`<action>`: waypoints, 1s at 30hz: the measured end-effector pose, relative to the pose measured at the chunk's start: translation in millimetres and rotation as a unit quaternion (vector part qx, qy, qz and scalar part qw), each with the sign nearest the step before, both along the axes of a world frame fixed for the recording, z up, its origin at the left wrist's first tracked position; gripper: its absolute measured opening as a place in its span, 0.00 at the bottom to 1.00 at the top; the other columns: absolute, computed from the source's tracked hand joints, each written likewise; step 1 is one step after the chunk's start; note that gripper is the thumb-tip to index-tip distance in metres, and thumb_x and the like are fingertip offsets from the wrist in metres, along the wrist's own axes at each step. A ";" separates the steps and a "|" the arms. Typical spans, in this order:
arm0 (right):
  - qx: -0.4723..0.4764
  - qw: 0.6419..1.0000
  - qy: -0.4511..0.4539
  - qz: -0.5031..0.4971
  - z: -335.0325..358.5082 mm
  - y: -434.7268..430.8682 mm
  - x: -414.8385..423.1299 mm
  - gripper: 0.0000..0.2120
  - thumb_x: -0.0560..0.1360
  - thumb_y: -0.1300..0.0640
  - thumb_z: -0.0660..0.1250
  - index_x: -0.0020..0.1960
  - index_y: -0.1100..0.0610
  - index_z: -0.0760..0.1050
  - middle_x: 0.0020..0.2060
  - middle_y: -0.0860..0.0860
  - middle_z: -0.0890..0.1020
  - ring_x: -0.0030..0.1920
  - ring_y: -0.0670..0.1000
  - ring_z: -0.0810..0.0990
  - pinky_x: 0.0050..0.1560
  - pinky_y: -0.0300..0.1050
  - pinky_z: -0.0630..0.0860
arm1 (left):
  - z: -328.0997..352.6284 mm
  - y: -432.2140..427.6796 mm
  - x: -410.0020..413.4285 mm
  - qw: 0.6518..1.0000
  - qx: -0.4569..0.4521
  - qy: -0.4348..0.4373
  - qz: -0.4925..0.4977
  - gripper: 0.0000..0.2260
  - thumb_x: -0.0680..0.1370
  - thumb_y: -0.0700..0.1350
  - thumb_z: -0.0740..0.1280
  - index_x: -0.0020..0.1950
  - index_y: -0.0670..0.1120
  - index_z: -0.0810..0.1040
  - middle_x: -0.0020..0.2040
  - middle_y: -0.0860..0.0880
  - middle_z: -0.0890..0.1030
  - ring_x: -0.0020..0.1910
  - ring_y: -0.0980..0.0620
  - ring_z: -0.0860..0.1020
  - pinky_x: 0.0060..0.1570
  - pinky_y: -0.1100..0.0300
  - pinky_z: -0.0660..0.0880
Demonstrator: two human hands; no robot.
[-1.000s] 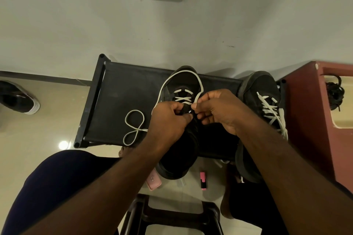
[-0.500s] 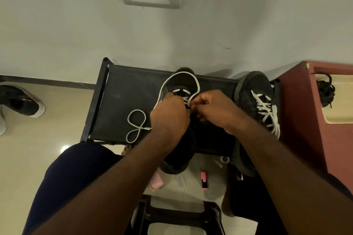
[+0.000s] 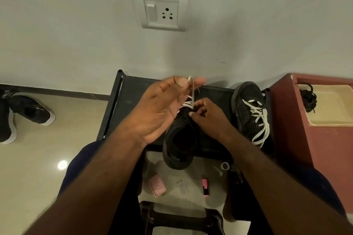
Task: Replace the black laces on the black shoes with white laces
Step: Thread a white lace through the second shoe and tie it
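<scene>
I see a white switch-and-socket plate (image 3: 161, 10) on the wall, black-and-white sneakers (image 3: 28, 112) on the floor far left, pink case (image 3: 157, 188) and small pink stick (image 3: 205, 187) on the floor below the black rack (image 3: 128, 105), red cabinet (image 3: 305, 149) at right.

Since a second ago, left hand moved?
Yes. The left hand lifted off the middle shoe toward the far edge of the rack, pulling the white lace.

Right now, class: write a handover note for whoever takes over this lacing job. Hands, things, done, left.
Left hand: raised, pinching the white lace taut above the middle shoe.
Right hand: pinching the same lace down at that shoe's eyelets.
Both shoes sit on the black rack; black laces lie in the beige tray.
Done: right shoe wears white lacing; middle shoe has toe-end crossings.
Left: its upper eyelets.
</scene>
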State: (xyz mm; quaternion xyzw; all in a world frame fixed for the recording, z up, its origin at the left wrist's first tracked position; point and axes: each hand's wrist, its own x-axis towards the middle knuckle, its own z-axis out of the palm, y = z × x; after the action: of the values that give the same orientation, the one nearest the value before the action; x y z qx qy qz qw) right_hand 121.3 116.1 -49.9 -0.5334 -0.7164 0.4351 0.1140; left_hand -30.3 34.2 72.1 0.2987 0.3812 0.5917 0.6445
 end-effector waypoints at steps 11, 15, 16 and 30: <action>0.150 0.987 0.013 0.058 73.2 -25.4 -20.3 0.07 0.79 0.58 0.67 0.50 0.55 0.84 0.42 0.46 0.82 0.41 0.43 0.79 0.45 0.38 0.74 | -50.2 -11.2 -7.7 0.791 -0.067 0.608 -0.030 0.07 0.82 0.42 0.59 0.52 0.46 0.76 0.41 0.47 0.80 0.35 0.52 0.76 0.37 0.59 0.71; 0.179 0.981 0.071 -0.012 90.2 -33.1 -17.2 0.05 0.78 0.56 0.69 0.48 0.54 0.84 0.40 0.45 0.84 0.40 0.42 0.81 0.43 0.34 0.75 | -30.1 -11.2 -8.6 0.905 -0.062 0.419 -0.041 0.14 0.80 0.42 0.57 0.35 0.45 0.73 0.30 0.52 0.73 0.29 0.55 0.69 0.33 0.60 0.67; 0.185 0.980 0.069 -0.025 87.6 -29.8 -13.4 0.05 0.78 0.56 0.69 0.48 0.54 0.84 0.38 0.44 0.83 0.39 0.41 0.80 0.41 0.35 0.74 | -22.6 -13.3 -9.7 0.933 -0.046 0.357 -0.028 0.13 0.78 0.42 0.58 0.35 0.44 0.74 0.28 0.52 0.71 0.28 0.56 0.67 0.31 0.63 0.65; -0.037 0.980 0.175 -0.091 67.2 -16.6 2.9 0.08 0.81 0.61 0.65 0.48 0.57 0.83 0.40 0.55 0.86 0.39 0.50 0.84 0.39 0.41 0.81 | -50.2 -14.7 -29.3 0.885 -0.095 0.456 -0.017 0.18 0.77 0.44 0.67 0.32 0.33 0.72 0.27 0.45 0.69 0.26 0.51 0.67 0.32 0.56 0.67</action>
State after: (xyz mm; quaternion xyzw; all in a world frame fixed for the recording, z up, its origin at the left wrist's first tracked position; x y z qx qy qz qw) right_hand 124.2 99.5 17.3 -0.5163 -0.6169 0.5358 0.2566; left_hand -59.6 19.5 21.9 0.4791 0.6824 0.3404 0.4346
